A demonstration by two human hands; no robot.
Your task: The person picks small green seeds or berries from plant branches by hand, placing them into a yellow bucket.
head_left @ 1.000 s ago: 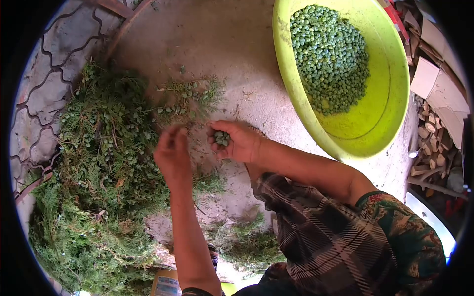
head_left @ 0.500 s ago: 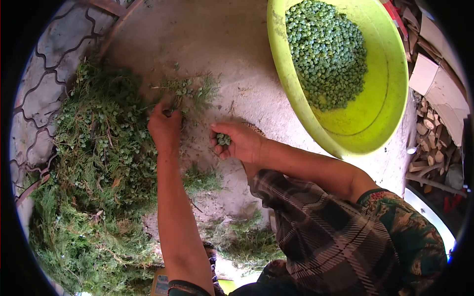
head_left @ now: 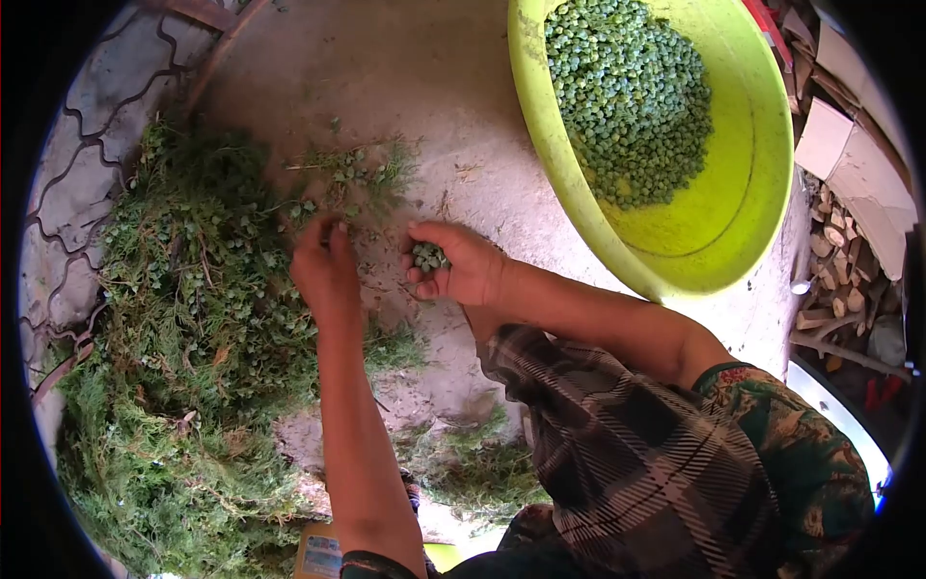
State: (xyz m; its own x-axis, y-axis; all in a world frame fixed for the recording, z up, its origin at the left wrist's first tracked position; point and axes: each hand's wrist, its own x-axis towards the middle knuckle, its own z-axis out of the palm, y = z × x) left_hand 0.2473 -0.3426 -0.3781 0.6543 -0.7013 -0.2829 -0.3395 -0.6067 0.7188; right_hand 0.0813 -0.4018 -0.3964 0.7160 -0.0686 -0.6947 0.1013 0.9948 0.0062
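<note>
My right hand (head_left: 461, 264) is curled palm up around a small heap of green cones (head_left: 429, 257), a few of which show between thumb and fingers. To its left, my left hand (head_left: 326, 268) reaches to the edge of a pile of leafy evergreen cuttings (head_left: 198, 318). Its fingers are bent inward near a small green sprig (head_left: 304, 208); whatever lies between them is too small to make out. Just beyond both hands a loose sprig (head_left: 362, 174) lies on the floor. Many similar green cones (head_left: 627, 106) lie in a yellow-green basin (head_left: 699, 241) at upper right.
Scattered greenery (head_left: 473, 463) lies on the concrete floor (head_left: 405, 96) close to my body. A plaid cloth (head_left: 637, 444) covers my lap. Chopped wood (head_left: 837, 241) and cardboard (head_left: 854, 169) are stacked beyond the basin. A bent metal grille (head_left: 82, 145) stands at the left.
My left hand has turned slightly and its fingertips have shifted at the pile's edge. My right hand stays curled around the cones. The whole view has shifted slightly.
</note>
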